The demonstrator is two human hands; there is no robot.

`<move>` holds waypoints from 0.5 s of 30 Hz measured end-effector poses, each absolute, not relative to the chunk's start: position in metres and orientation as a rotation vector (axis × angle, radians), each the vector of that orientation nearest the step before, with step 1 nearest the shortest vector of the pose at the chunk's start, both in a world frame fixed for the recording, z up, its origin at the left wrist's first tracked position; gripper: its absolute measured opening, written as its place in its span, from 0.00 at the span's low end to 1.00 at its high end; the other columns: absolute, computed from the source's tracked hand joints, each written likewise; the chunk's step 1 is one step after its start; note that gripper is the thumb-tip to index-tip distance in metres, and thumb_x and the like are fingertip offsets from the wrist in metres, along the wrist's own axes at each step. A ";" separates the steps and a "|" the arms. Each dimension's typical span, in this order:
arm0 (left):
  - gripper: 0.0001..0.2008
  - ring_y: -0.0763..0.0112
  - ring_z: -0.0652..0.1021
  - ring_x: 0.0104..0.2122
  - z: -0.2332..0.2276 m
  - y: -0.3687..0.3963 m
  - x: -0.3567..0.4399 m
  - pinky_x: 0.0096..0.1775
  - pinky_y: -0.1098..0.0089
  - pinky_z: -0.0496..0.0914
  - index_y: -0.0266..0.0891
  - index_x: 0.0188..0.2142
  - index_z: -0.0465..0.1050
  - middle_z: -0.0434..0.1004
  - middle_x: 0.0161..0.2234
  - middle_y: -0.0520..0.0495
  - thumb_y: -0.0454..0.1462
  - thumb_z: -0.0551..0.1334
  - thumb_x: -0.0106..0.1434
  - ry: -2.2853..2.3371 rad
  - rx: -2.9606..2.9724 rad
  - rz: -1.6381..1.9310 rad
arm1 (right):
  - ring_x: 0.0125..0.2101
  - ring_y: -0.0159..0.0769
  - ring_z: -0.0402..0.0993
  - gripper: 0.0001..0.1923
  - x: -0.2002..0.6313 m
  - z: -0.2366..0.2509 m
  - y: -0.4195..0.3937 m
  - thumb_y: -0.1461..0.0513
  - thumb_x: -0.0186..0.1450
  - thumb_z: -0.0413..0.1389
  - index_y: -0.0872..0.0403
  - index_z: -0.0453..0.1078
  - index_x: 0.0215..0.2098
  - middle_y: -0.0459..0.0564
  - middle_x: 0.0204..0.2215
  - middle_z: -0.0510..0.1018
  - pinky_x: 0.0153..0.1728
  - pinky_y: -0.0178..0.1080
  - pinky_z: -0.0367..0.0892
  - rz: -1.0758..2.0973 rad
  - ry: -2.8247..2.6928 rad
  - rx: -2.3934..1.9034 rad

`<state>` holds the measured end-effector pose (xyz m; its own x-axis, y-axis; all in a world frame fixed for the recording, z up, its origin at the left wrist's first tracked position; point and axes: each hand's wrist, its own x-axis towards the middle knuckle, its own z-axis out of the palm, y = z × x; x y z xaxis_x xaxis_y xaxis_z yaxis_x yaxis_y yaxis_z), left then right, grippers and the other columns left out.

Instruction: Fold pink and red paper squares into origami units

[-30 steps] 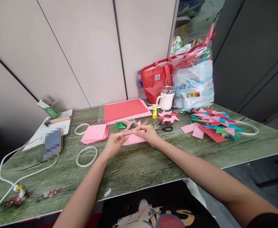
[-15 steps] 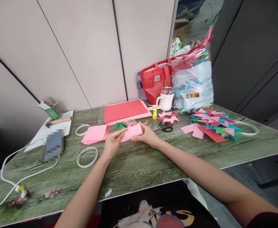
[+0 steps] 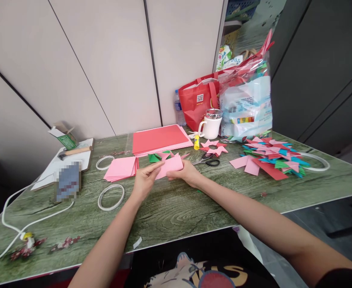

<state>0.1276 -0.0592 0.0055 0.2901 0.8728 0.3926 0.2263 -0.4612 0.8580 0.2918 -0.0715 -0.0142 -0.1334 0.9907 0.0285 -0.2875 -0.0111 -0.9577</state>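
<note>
Pinching a pink paper (image 3: pixel 170 165) between them, the left hand (image 3: pixel 145 178) and right hand (image 3: pixel 188 174) have room on their near side, where the green, wood-grained desk (image 3: pixel 176 216) runs to its pale edge. Pink squares (image 3: pixel 120 168) lie just left of the left hand, scissors (image 3: pixel 212 163) just right of the right hand, and light wall panels (image 3: pixel 118 60) rise beyond both.

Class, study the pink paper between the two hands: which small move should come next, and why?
Perhaps run a thumb along the pink paper to sharpen its crease: it looks folded into a strip, with the left hand and right hand gripping opposite ends.
</note>
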 end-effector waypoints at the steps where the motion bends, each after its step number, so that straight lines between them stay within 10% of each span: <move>1: 0.13 0.64 0.74 0.44 0.005 -0.059 0.128 0.49 0.65 0.65 0.39 0.40 0.75 0.76 0.42 0.46 0.37 0.59 0.55 0.988 1.850 1.189 | 0.26 0.33 0.71 0.24 0.291 -0.014 -0.071 0.62 0.37 0.66 0.59 0.69 0.32 0.47 0.26 0.75 0.28 0.37 0.72 1.409 -1.087 -0.917; 15: 0.13 0.65 0.73 0.46 0.008 -0.062 0.129 0.51 0.64 0.63 0.39 0.41 0.74 0.75 0.43 0.47 0.38 0.59 0.56 1.006 1.835 1.227 | 0.21 0.31 0.70 0.20 0.296 -0.012 -0.067 0.60 0.35 0.67 0.59 0.73 0.27 0.46 0.20 0.76 0.26 0.37 0.70 1.287 -1.111 -0.925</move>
<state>0.1289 -0.0615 0.0082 0.2490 0.8822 0.3996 0.2188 -0.4531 0.8642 0.2959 -0.0667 -0.0124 -0.0470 0.9933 0.1052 -0.2490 0.0903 -0.9643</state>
